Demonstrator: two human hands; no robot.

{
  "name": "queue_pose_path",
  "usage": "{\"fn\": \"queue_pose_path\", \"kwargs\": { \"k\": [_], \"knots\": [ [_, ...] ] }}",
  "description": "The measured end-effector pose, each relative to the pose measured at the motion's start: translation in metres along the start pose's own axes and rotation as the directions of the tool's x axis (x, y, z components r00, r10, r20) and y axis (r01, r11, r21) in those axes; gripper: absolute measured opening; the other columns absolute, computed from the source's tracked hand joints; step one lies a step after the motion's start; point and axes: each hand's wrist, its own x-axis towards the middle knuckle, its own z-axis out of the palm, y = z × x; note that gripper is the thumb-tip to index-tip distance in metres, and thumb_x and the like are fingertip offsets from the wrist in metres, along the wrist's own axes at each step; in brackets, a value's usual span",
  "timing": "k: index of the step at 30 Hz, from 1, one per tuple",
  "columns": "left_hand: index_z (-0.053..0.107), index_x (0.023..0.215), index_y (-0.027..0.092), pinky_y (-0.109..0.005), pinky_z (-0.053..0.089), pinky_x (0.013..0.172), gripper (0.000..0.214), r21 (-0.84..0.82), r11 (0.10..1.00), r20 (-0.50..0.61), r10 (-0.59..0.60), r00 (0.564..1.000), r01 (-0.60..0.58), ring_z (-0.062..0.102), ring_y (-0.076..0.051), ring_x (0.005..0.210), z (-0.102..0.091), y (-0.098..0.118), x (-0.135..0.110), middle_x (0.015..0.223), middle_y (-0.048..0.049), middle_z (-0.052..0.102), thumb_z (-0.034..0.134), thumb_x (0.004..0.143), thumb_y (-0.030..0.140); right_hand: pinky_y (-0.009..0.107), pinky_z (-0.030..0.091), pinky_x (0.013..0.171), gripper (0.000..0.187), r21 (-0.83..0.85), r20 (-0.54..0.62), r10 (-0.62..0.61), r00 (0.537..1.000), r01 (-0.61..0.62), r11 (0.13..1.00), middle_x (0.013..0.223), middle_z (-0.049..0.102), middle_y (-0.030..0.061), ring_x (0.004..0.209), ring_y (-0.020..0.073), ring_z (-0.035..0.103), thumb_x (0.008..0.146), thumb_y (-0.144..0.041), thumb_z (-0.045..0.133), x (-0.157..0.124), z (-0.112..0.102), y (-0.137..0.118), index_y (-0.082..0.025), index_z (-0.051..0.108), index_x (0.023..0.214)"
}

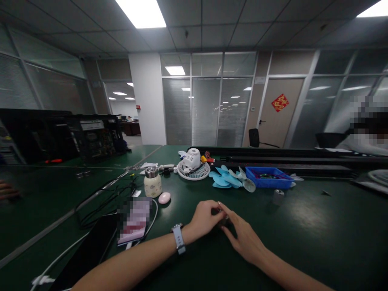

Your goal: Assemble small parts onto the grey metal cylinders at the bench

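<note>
My left hand (205, 219), with a watch on its wrist, is curled with its fingertips bent inward over the green table. My right hand (245, 236) meets it from the right, its index finger reaching to the left fingertips and its thumb lower down. Between the two hands is a small shiny thing (224, 221), mostly hidden by the fingers; its kind cannot be made out. To the right of the hands, a small metallic cylinder (278, 197) stands on the table.
Beyond my hands lie light-blue fan blades (226, 177), a blue tray (269, 178) of small parts and a white fan (194, 163). Leftward are a cream bottle (153, 184), a pink egg-shaped thing (164, 198), a phone (135, 222) and cables. Another person (368, 131) sits far right.
</note>
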Motion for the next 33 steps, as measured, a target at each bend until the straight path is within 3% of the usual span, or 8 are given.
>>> {"fn": "queue_pose_path", "kwargs": {
  "k": [5, 10, 14, 19, 22, 28, 33],
  "knots": [
    [0.072, 0.08, 0.019, -0.029, 0.045, 0.078, 0.018, 0.029, 0.998, -0.082, -0.049, 0.995, 0.052, 0.063, -0.017, 0.083, -0.003, 0.004, 0.004, 0.087, -0.0031, 0.072, 0.058, 0.083, 0.029, 0.042, 0.051, 0.092, 0.067, 0.0, -0.022, -0.001, 1.0, 0.001, 1.0, 0.125, 0.057, 0.0068, 0.101, 0.0209, 0.062, 0.09, -0.024, 0.049, -0.001, 0.002, 0.0, -0.031, 0.019, 0.149],
    [0.074, 0.09, 0.024, -0.031, 0.045, 0.078, 0.024, -0.01, 0.995, -0.202, -0.102, 0.974, 0.102, 0.063, -0.019, 0.086, -0.007, -0.017, -0.005, 0.091, -0.0028, 0.073, 0.057, 0.085, 0.039, 0.042, 0.052, 0.089, 0.072, 0.005, -0.063, -0.011, 0.998, 0.011, 1.0, 0.117, 0.061, 0.0072, 0.097, 0.0211, 0.063, 0.09, -0.024, 0.051, 0.0, 0.001, -0.002, -0.029, 0.013, 0.151],
    [0.076, 0.088, 0.025, -0.033, 0.042, 0.079, 0.024, 0.083, 0.975, -0.137, -0.194, 0.971, 0.206, 0.06, -0.02, 0.086, -0.008, -0.042, -0.015, 0.088, -0.0038, 0.073, 0.059, 0.084, 0.04, 0.04, 0.052, 0.088, 0.074, 0.015, -0.062, -0.02, 0.998, 0.021, 1.0, 0.112, 0.062, 0.0048, 0.094, 0.0198, 0.064, 0.089, -0.024, 0.053, 0.001, 0.002, -0.003, -0.032, 0.013, 0.151],
    [0.076, 0.094, 0.029, -0.033, 0.04, 0.078, 0.026, 0.179, 0.965, -0.049, -0.186, 0.981, 0.192, 0.054, -0.022, 0.09, -0.004, -0.048, -0.018, 0.091, -0.0054, 0.068, 0.061, 0.081, 0.046, 0.041, 0.053, 0.09, 0.071, -0.001, -0.107, 0.004, 0.994, -0.004, 1.0, 0.119, 0.061, 0.0058, 0.098, 0.0207, 0.064, 0.09, -0.029, 0.052, -0.007, -0.011, 0.009, -0.031, 0.016, 0.151],
    [0.076, 0.096, 0.029, -0.034, 0.039, 0.075, 0.029, 0.178, 0.964, -0.04, -0.194, 0.98, 0.198, 0.052, -0.022, 0.089, -0.003, -0.048, -0.018, 0.091, -0.0062, 0.065, 0.059, 0.082, 0.049, 0.042, 0.056, 0.083, 0.07, -0.037, -0.191, 0.111, 0.975, -0.12, 0.992, 0.118, 0.062, 0.0086, 0.094, 0.0239, 0.066, 0.09, -0.039, 0.049, -0.018, -0.042, 0.033, -0.028, 0.016, 0.151],
    [0.074, 0.101, 0.03, -0.035, 0.039, 0.075, 0.033, 0.174, 0.969, -0.034, -0.174, 0.984, 0.177, 0.051, -0.023, 0.089, -0.003, -0.052, -0.019, 0.09, -0.0062, 0.063, 0.057, 0.082, 0.05, 0.045, 0.055, 0.075, 0.07, -0.232, -0.478, 0.277, 0.833, -0.425, 0.875, 0.118, 0.063, 0.0175, 0.087, 0.0309, 0.068, 0.087, -0.046, 0.045, -0.04, -0.114, 0.116, -0.018, 0.025, 0.149],
    [0.073, 0.106, 0.03, -0.035, 0.039, 0.076, 0.034, 0.185, 0.969, -0.015, -0.167, 0.986, 0.167, 0.052, -0.023, 0.089, -0.004, -0.051, -0.019, 0.092, -0.0066, 0.064, 0.057, 0.083, 0.05, 0.044, 0.054, 0.071, 0.068, -0.303, -0.513, 0.362, 0.778, -0.559, 0.772, 0.118, 0.063, 0.0188, 0.083, 0.0313, 0.068, 0.087, -0.043, 0.042, -0.05, -0.126, 0.17, -0.014, 0.027, 0.147]
  ]
}}
